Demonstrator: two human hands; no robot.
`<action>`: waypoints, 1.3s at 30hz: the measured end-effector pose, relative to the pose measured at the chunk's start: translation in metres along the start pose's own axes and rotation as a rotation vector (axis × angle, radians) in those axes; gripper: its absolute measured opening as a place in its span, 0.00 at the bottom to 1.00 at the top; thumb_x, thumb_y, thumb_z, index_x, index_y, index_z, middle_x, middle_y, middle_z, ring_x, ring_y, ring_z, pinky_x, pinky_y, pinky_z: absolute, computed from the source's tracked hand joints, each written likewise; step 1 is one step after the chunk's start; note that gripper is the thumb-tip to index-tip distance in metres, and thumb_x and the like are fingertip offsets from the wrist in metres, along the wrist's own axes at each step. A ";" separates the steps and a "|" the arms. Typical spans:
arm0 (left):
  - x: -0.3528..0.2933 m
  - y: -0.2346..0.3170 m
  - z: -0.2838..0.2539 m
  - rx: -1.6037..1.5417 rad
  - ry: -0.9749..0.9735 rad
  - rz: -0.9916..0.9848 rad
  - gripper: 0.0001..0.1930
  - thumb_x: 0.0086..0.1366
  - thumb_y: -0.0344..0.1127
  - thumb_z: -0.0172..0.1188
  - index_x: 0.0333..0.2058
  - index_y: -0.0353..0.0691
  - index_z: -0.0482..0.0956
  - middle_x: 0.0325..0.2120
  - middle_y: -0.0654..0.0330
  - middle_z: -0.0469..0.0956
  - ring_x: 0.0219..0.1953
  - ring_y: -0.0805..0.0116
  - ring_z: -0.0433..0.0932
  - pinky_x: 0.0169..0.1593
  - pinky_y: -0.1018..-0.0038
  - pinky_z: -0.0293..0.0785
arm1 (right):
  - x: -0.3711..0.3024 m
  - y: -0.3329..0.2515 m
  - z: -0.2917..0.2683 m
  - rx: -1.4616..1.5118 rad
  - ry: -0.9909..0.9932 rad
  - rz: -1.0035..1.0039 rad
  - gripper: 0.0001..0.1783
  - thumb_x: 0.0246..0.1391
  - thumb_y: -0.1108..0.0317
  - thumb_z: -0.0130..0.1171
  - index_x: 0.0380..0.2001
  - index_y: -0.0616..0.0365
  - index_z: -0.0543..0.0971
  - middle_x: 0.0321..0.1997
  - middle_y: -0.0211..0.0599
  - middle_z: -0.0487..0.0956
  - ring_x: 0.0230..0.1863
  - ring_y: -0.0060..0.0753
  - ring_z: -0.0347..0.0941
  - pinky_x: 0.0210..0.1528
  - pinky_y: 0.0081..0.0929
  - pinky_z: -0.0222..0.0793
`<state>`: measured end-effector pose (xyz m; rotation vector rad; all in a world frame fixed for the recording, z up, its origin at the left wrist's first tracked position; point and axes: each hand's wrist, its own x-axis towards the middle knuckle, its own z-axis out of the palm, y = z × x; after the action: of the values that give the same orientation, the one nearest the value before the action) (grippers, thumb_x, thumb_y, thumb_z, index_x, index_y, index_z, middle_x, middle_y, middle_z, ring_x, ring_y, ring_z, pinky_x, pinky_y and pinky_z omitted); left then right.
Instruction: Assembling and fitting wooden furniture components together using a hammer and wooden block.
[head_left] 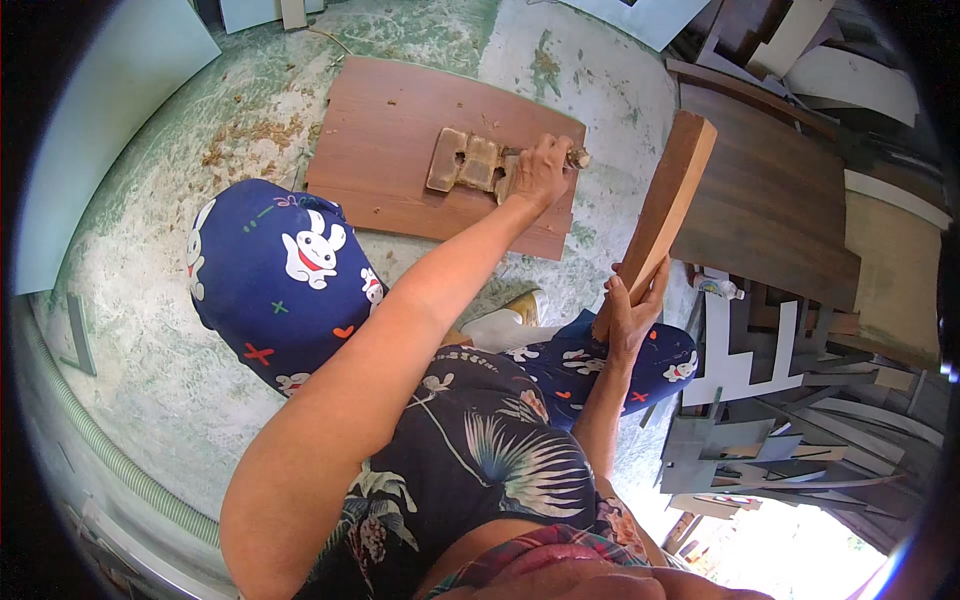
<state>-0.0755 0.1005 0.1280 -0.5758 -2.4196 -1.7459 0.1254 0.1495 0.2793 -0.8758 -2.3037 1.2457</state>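
Note:
My left hand (540,175) reaches across to the far middle, fingers wrapped round the right end of a worn wooden tool (478,160). That tool is blocky, pale brown with darker patches and notched edges; its kind I cannot make out. A short rounded end (578,158) pokes out beyond my fingers. Under it lies a flat reddish-brown board (385,130) on the floor. On the right, my right hand (640,305) grips the lower part of a thick squared wooden bar (668,205), which tilts upward and away. The bar's lower end is close to my right knee.
Wood shavings (255,140) are scattered over the stained concrete floor (160,300). At right, a dark brown panel (765,185) and piled board offcuts (760,440) crowd the side, with a plastic bottle (718,285) among them. A ribbed hose (110,455) curves along the left.

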 end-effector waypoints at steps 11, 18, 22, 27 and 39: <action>-0.007 0.006 0.007 0.090 -0.094 0.053 0.16 0.52 0.27 0.62 0.40 0.49 0.73 0.35 0.53 0.73 0.34 0.45 0.78 0.35 0.53 0.74 | -0.016 0.039 0.024 -0.200 -0.109 0.083 0.48 0.45 0.66 0.66 0.67 0.65 0.55 0.64 0.58 0.65 0.64 0.47 0.63 0.65 0.34 0.57; -0.011 -0.003 0.030 0.158 -0.146 0.097 0.14 0.56 0.26 0.56 0.42 0.50 0.75 0.35 0.53 0.73 0.33 0.47 0.78 0.35 0.55 0.75 | -0.014 0.049 0.026 -0.227 -0.091 0.128 0.48 0.45 0.66 0.65 0.67 0.64 0.54 0.64 0.56 0.66 0.63 0.46 0.64 0.64 0.33 0.58; -0.019 -0.013 0.043 0.183 -0.169 0.150 0.12 0.59 0.27 0.52 0.41 0.49 0.75 0.34 0.54 0.74 0.33 0.49 0.78 0.33 0.56 0.73 | -0.016 0.056 0.025 -0.202 -0.102 0.172 0.48 0.45 0.65 0.66 0.66 0.70 0.55 0.58 0.55 0.69 0.53 0.40 0.71 0.55 0.30 0.67; -0.020 -0.014 0.050 0.206 -0.158 0.178 0.06 0.59 0.30 0.52 0.34 0.49 0.74 0.33 0.56 0.74 0.35 0.52 0.78 0.36 0.56 0.70 | -0.015 0.059 0.028 -0.280 -0.008 -0.020 0.48 0.45 0.64 0.66 0.66 0.69 0.55 0.56 0.53 0.70 0.51 0.40 0.72 0.54 0.30 0.68; -0.013 -0.010 0.047 0.202 -0.191 0.161 0.12 0.60 0.30 0.51 0.42 0.50 0.77 0.34 0.56 0.75 0.37 0.52 0.76 0.39 0.57 0.67 | -0.005 0.070 0.027 -0.084 -0.039 0.199 0.47 0.46 0.67 0.66 0.66 0.70 0.54 0.64 0.56 0.65 0.63 0.44 0.64 0.64 0.32 0.58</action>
<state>-0.0610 0.1381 0.0991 -0.9189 -2.5500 -1.4224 0.1371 0.1584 0.2059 -1.1434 -2.3615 1.2626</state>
